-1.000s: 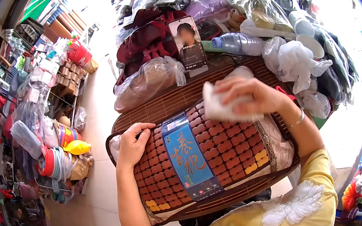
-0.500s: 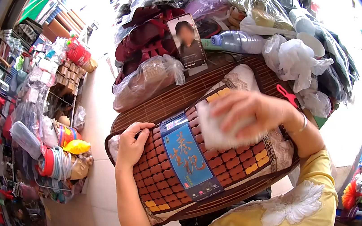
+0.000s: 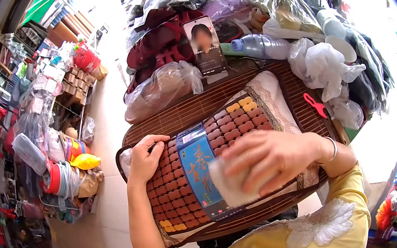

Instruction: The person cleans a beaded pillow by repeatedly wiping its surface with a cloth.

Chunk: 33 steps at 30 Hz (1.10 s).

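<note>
A pillow [image 3: 169, 192] faced with brown tiles, with yellow ones at its corners, lies on a slatted brown mat [image 3: 177, 114]. Around its middle runs a blue paper band [image 3: 198, 159] with large Chinese characters. At the pillow's upper left edge, my left hand [image 3: 145, 155] grips it with fingers curled and the thumb on top. My right hand [image 3: 277, 159], a bracelet on its wrist, is closed on a folded white cloth [image 3: 230, 184]. The cloth lies against the tiles and covers the band's lower right part. Motion blurs the right fingers slightly.
Behind the mat stand a phone [image 3: 205, 46], dark red sandals [image 3: 156, 40], a bagged item [image 3: 160, 91] and a plastic bottle [image 3: 261, 47]. White plastic bags [image 3: 325, 66] and a red-handled tool [image 3: 315, 104] lie at the right. Shelves of goods [image 3: 62, 141] line the left.
My right hand has moved the white cloth down and to the left, uncovering the pillow's upper right tiles and overlapping the band. My left hand stays in place.
</note>
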Available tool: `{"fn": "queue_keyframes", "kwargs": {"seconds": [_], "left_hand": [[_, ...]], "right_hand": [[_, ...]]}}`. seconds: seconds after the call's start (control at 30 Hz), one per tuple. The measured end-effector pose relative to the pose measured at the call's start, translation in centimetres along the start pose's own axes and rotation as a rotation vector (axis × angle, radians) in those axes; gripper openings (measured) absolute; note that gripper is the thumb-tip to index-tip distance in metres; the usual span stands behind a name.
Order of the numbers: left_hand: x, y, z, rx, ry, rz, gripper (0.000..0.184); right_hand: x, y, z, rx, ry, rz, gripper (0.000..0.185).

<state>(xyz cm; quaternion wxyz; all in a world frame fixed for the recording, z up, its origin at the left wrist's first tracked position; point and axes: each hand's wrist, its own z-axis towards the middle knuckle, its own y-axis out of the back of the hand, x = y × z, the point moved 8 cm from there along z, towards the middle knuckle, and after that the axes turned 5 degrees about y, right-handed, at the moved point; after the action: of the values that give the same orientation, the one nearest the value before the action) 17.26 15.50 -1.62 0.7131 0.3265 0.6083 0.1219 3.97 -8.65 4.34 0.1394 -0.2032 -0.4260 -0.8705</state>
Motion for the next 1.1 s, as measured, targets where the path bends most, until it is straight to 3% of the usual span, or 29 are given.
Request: {"fn": "queue_keyframes", "kwargs": {"seconds": [0.1, 0.17, 0.27, 0.3, 0.33, 0.4, 0.5, 0.6, 0.67, 0.8, 0.87, 0.97, 1.1], "left_hand": [[-1.4, 0.4, -0.3, -0.099, -0.058, 0.129, 0.017], [-5.2, 0.7, -1.7, -0.307, -0.372, 0.486, 0.017], [-10.3, -1.4, -3.7, -0.215, -0.543, 0.260, 0.022], [-12.6, -2.5, -4.5, -0.170, -0.654, 0.277, 0.026], [-14.7, -3.6, -5.3, -0.123, -0.764, 0.293, 0.030], [-17.5, -6.3, -6.3, 0.016, -0.839, 0.319, 0.035], [-18.1, -11.1, -6.4, 0.198, -0.862, 0.305, 0.050], [-18.1, -14.2, -6.3, 0.237, -0.917, 0.488, 0.059], [-18.2, -14.5, -6.8, 0.230, -0.919, 0.494, 0.056], [-18.7, -15.9, -12.3, 0.439, -1.025, 0.440, 0.050], [-17.6, -17.6, -15.6, 0.259, -1.240, 0.696, 0.043], [-15.8, -18.9, -16.5, 0.133, -1.278, 0.885, 0.040], [-15.9, -19.4, -16.2, 0.142, -1.329, 0.993, 0.040]], "right_hand": [[-2.7, 1.8, -1.2, -0.127, -0.143, -0.120, 0.030], [-3.8, 2.4, -2.0, -0.130, -0.175, -0.097, 0.041], [-2.7, 2.6, -1.8, -0.012, -0.129, -0.053, 0.042], [-3.7, 2.9, -2.3, -0.080, -0.081, 0.185, 0.049], [-4.9, 4.1, -3.4, -0.259, -0.216, 0.455, 0.049], [-7.6, 6.6, -5.7, -0.546, -0.377, 0.318, 0.046], [-12.0, 6.4, -7.5, -0.323, -0.545, -0.217, 0.035], [-12.3, 6.4, -8.0, -0.345, -0.588, -0.277, 0.031], [-12.3, 6.6, -7.9, -0.346, -0.554, -0.255, 0.028], [-12.0, 6.7, -7.9, -0.432, -0.499, -0.328, 0.027], [-11.9, 6.9, -7.9, -0.440, -0.511, -0.318, 0.026], [-11.9, 6.8, -7.9, -0.400, -0.546, -0.285, 0.026], [-12.4, 6.4, -8.3, -0.368, -0.599, -0.268, 0.027]]}}
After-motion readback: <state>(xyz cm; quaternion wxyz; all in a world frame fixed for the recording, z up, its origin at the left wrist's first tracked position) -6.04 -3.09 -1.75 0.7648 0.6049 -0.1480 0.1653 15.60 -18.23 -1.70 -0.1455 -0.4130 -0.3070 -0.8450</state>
